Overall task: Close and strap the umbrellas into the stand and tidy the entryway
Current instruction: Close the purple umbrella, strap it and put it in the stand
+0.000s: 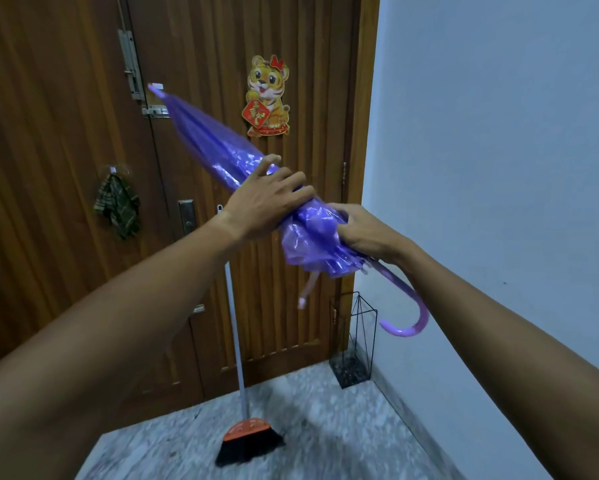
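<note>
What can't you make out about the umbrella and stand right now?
Head view only:
strap: motion-blurred, its fastener unreadable.
umbrella middle: covered by the left hand.
right hand fingertips: buried in canopy folds.
stand base: dark and small, contents unclear.

At centre frame, the left hand (267, 199) is curling over the purple umbrella (204, 133); the right hand (364, 230) is gripping its bunched canopy above the wire stand (350, 371).
</note>
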Demonstrator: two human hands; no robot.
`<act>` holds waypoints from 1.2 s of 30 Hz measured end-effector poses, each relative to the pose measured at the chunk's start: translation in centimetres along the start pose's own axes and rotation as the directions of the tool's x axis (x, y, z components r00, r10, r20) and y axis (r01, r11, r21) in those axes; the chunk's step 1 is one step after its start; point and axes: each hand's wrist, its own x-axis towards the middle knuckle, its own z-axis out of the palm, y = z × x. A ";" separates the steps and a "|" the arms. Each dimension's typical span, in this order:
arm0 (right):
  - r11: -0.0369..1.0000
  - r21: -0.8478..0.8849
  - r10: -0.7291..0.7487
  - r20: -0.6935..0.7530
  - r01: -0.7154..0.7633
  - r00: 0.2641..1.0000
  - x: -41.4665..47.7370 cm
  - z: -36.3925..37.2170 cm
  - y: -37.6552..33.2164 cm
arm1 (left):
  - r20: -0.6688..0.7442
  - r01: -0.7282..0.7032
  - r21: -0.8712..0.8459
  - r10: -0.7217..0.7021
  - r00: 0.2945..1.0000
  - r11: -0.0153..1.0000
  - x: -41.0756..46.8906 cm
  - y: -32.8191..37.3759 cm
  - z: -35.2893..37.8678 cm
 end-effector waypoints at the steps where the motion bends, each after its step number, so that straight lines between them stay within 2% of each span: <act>1: 1.000 0.012 0.008 0.015 -0.008 1.000 0.1 -0.1 0.1 | 0.010 -0.001 -0.001 0.001 1.000 1.000 -0.1 0.1 0.1; 4: 0.965 0.244 0.081 0.052 -0.091 0.995 -0.1 -0.4 -0.3 | 0.042 0.030 -0.011 -0.030 0.999 0.999 -0.9 0.7 0.5; 6: 0.954 0.272 0.123 0.037 -0.129 0.992 -0.2 -0.5 -0.8 | 0.048 0.047 -0.011 -0.047 0.998 0.999 -1.1 1.1 0.9; 8: 0.989 0.081 0.120 0.020 -0.121 0.993 0.1 -0.4 -1.2 | 0.050 0.047 -0.002 -0.047 0.998 0.999 -1.0 1.4 1.0; 10: 0.962 -0.261 0.082 0.015 -0.076 0.997 0.6 -0.2 -1.6 | 0.065 0.049 0.001 -0.049 0.997 0.999 -0.7 1.5 1.1; 12: 0.837 -0.546 0.054 0.009 -0.040 0.999 0.9 0.3 -1.7 | 0.101 0.069 -0.003 -0.068 0.993 0.998 -0.4 1.5 1.1; 14: 0.667 -0.745 -0.005 -0.034 -0.022 0.999 1.0 0.8 -1.6 | 0.145 0.104 -0.044 -0.096 0.985 0.994 -0.1 1.5 1.0; 16: 0.539 -0.842 -0.059 -0.068 -0.026 0.996 1.1 1.1 -1.1 | 0.182 0.146 -0.132 -0.121 0.976 0.980 -0.1 1.5 0.8; 18: 0.477 -0.878 -0.075 -0.094 -0.047 0.993 1.1 1.2 -0.6 | 0.201 0.178 -0.228 -0.133 0.970 0.957 -0.1 1.6 0.6; 20: 0.483 -0.873 -0.088 -0.132 -0.073 0.987 1.2 1.3 -0.1 | 0.210 0.196 -0.303 -0.136 0.968 0.933 -0.3 1.7 0.4; 24: 0.600 -0.791 -0.018 -0.164 -0.121 0.986 1.2 0.7 0.1 | 0.232 0.240 -0.391 -0.157 0.960 0.888 -0.8 1.8 0.2; 28: 0.659 -0.741 0.059 -0.125 -0.132 0.990 1.4 0.1 -0.3 | 0.126 0.210 -0.296 -0.180 0.976 0.932 -2.2 3.8 0.4; 30: 0.680 -0.724 0.071 -0.096 -0.118 0.993 1.5 -0.2 -0.5 | 0.148 0.226 -0.243 -0.194 0.970 0.943 -2.9 5.0 1.0; 33: 0.683 -0.723 0.123 -0.025 -0.103 0.992 1.6 -0.2 -0.9 | 0.224 0.329 -0.270 -0.273 0.935 0.905 -2.8 5.6 1.5; 36: 0.594 -0.800 0.140 0.007 -0.078 0.990 1.7 0.1 -1.5 | 0.351 0.431 -0.420 -0.295 0.889 0.798 -2.4 5.3 1.3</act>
